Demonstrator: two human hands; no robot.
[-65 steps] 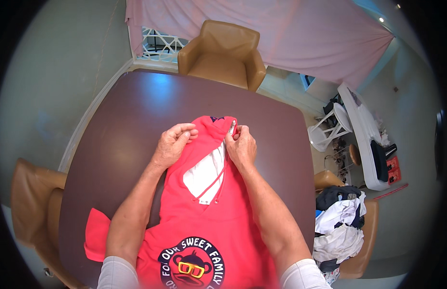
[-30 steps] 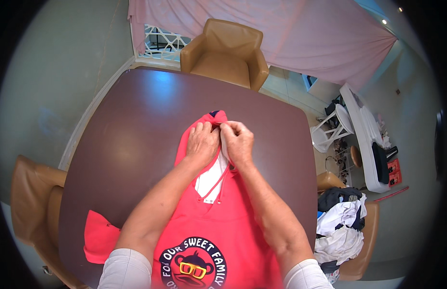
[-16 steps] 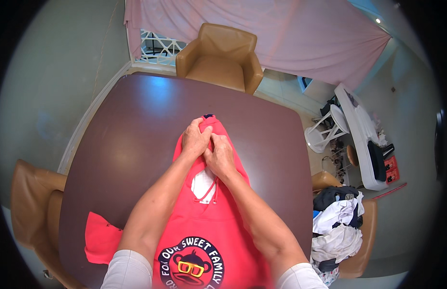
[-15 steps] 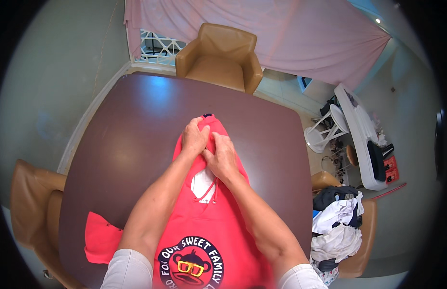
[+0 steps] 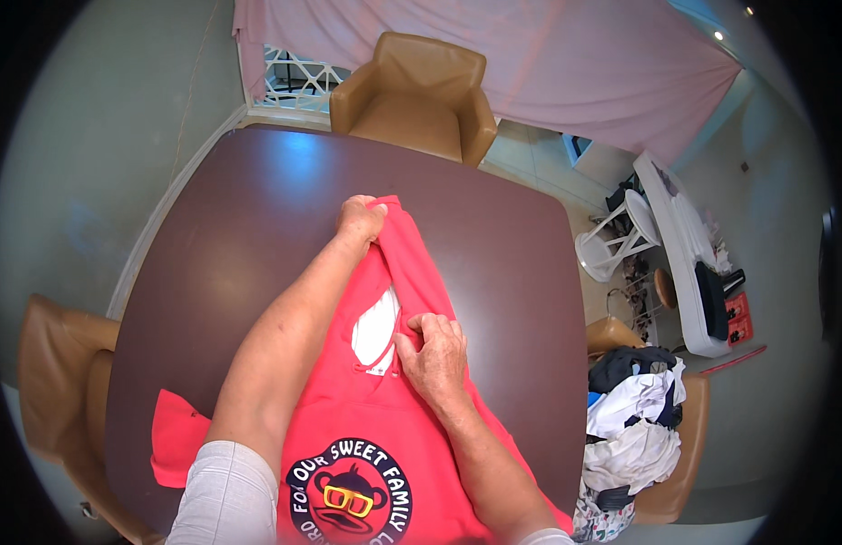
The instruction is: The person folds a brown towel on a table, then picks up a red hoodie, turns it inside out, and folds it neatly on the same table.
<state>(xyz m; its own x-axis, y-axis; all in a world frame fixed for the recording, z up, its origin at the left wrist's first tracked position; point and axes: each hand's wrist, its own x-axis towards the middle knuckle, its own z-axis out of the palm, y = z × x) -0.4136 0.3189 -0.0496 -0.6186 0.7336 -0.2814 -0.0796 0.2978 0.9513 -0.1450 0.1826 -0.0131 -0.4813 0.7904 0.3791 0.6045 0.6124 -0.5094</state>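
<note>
Head view: tan armchair (image 5: 416, 91) beyond red hoodie (image 5: 421, 272).

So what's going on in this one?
A person is working a red hooded sweatshirt laid flat on a dark brown table. The left hand pinches the tip of the hood at its far end, stretched away from the body. The right hand presses down beside the white-lined neck opening. A tan armchair stands across the table, and a pile of clothes sits on a chair to the right.
</note>
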